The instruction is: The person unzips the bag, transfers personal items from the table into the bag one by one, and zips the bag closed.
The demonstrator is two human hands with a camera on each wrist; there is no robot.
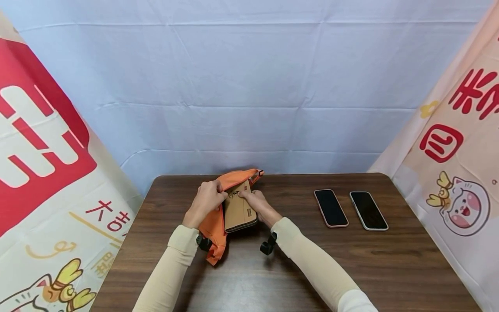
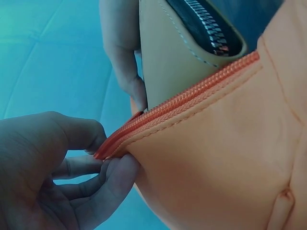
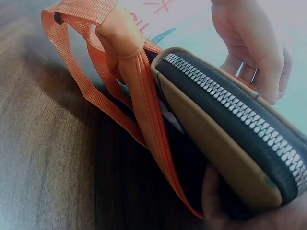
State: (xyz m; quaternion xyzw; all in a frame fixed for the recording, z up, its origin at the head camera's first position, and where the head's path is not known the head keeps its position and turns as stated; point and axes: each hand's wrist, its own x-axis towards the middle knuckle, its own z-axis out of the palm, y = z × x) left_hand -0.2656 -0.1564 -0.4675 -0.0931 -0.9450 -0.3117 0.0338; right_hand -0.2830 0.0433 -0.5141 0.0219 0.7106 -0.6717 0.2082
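An orange waist bag (image 1: 212, 227) with a red zip lies unzipped on the table. My left hand (image 1: 206, 199) pinches the zip edge of its opening; the left wrist view shows the thumb and fingers (image 2: 122, 172) on that edge. A tan zip-around wallet (image 1: 235, 212) sits slanted at the bag's mouth, partly inside it. My right hand (image 1: 261, 206) grips the wallet, with the thumb on its printed face. In the right wrist view, the wallet's silver zip (image 3: 240, 108) is closed, and one side of the bag's opening (image 3: 158, 129) stands apart from the wallet.
Two phones with dark screens, one in a pink case (image 1: 331, 208) and one in a white case (image 1: 368, 211), lie on the right of the wooden table (image 1: 296, 277). A pale cloth (image 1: 249, 86) hangs behind the table. Printed banners flank it.
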